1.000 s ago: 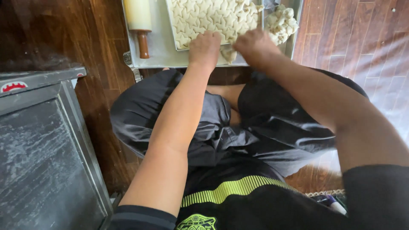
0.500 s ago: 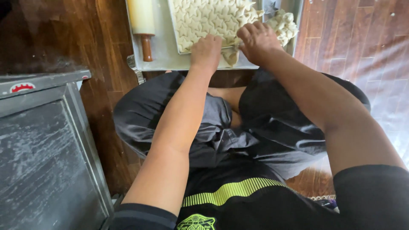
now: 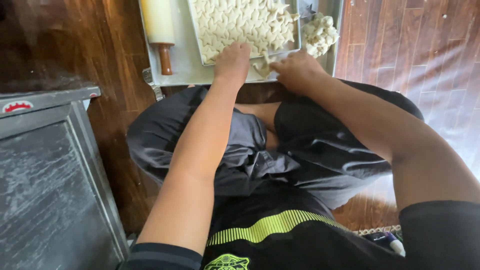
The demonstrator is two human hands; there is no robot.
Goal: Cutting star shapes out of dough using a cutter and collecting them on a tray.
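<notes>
I am looking at a pale cream sheet of dough, patterned all over with star-shaped cuts, lying on a light grey metal tray. A cream lump of dough scraps is sitting at its right. The rolling pin is showing an ivory barrel and a reddish-brown wooden handle. The plank floor is glowing dark red-brown. I am wearing black shorts and a black shirt banded with neon yellow-green stripes. The cabinet beside me is dusty dark grey.
</notes>
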